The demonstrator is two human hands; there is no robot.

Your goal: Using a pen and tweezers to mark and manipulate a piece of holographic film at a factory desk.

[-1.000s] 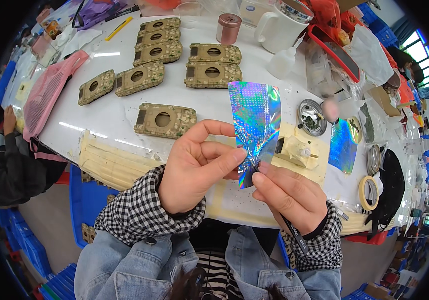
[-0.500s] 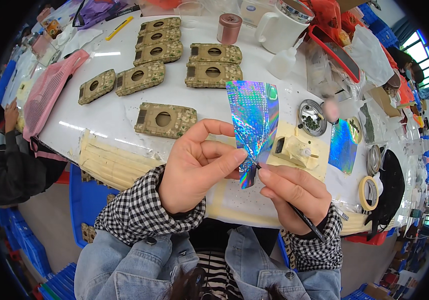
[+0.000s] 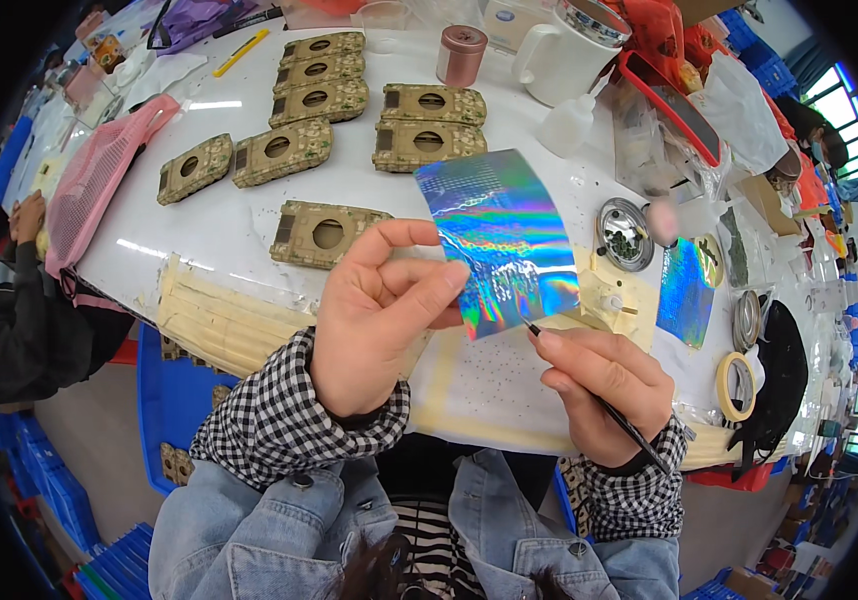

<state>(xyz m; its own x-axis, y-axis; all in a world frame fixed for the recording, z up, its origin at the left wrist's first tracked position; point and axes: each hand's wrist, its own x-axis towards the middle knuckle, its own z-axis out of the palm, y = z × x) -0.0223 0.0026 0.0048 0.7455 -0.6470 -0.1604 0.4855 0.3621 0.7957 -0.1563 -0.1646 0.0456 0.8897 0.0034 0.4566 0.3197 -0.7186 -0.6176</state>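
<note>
My left hand (image 3: pixel 379 315) pinches the left edge of a shiny holographic sheet (image 3: pixel 504 240) between thumb and fingers. The sheet is slightly curved and shows rainbow reflections, with rows of small marks near its upper left. In my right hand (image 3: pixel 611 385) is a slim black pointed tool (image 3: pixel 629 425), its tip at the sheet's lower edge; I cannot tell its exact kind. Just behind my left hand lies a camouflage model tank hull (image 3: pixel 294 232) with a round hole in its top, partly covered by that hand. Several matching hulls (image 3: pixel 429 142) sit farther back.
On the right are a round metal dish (image 3: pixel 626 235) with dark green bits, a second holographic sheet (image 3: pixel 686 295) and a tape roll (image 3: pixel 737 387). A white mug (image 3: pixel 564 60) and a pink tin (image 3: pixel 461 55) stand behind. A pink mesh bag (image 3: pixel 109 190) edges the left.
The holographic sheet, previously bunched and folded around the tool's tip, is now spread wider and turned. My right hand has moved slightly right and down.
</note>
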